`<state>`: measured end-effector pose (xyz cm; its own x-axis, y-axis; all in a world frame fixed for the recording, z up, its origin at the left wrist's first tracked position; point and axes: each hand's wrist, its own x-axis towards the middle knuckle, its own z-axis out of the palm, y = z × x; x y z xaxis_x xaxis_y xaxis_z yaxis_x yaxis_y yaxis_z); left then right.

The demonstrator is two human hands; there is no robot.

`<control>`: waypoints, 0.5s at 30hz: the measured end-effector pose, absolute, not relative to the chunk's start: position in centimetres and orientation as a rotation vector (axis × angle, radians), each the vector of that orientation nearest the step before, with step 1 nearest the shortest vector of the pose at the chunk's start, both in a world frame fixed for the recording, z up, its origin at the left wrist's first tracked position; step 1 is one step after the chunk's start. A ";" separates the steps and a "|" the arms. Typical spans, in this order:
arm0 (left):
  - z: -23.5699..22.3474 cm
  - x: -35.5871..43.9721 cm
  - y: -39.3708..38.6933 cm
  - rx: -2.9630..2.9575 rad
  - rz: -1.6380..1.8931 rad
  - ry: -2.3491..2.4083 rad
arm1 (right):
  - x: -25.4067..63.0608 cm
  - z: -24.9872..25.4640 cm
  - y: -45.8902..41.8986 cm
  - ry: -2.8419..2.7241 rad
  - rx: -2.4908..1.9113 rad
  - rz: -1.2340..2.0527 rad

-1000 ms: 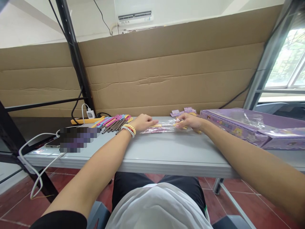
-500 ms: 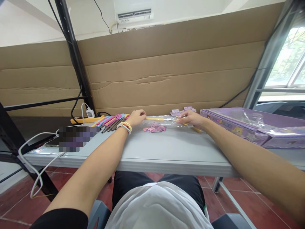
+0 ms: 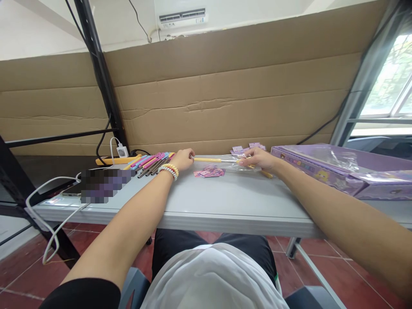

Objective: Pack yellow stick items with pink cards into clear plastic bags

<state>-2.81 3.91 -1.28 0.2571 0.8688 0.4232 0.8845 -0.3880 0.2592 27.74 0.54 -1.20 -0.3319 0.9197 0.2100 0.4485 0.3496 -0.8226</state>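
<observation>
My left hand [image 3: 183, 160], a beaded bracelet at its wrist, pinches the left end of a slim yellow pen [image 3: 207, 159]. The pen's right part runs into a clear plastic bag [image 3: 230, 161], crumpled near my right hand. My right hand [image 3: 260, 159] is closed on that bag, its fingertips at something yellow inside. A further yellow end [image 3: 266, 174] sticks out below this hand. On the table just in front of the bag lies a small pile of pink-purple cards [image 3: 210, 171]. Several colourful pens [image 3: 151, 163] lie beside my left wrist.
A purple box [image 3: 322, 171] with clear plastic in it stands at the right. More purple cards [image 3: 238, 149] lie behind my right hand. At the left are a blurred-out dark device [image 3: 103, 184], white cables [image 3: 53, 240] and a charger [image 3: 122, 151]. Cardboard [image 3: 225, 94] walls the back.
The clear bag has drawn back rightward and bunched toward my right hand, leaving more of the yellow pen bare. My left hand has shifted slightly left with the pen's end.
</observation>
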 end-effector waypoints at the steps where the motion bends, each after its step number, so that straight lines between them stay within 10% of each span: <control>1: -1.3 -2.8 3.9 -2.479 -0.787 -1.729 | 27.8 -1.2 0.6 -1.929 -1.198 0.877; 15: -0.8 -2.3 3.1 -2.578 -1.008 -1.761 | 27.6 -1.0 0.5 -1.955 -1.362 0.643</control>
<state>-2.32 3.13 -0.81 0.2385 0.8822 0.4059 0.7968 -0.4167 0.4375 27.62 0.50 -1.05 -0.2392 0.9413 0.2384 0.6163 0.3369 -0.7118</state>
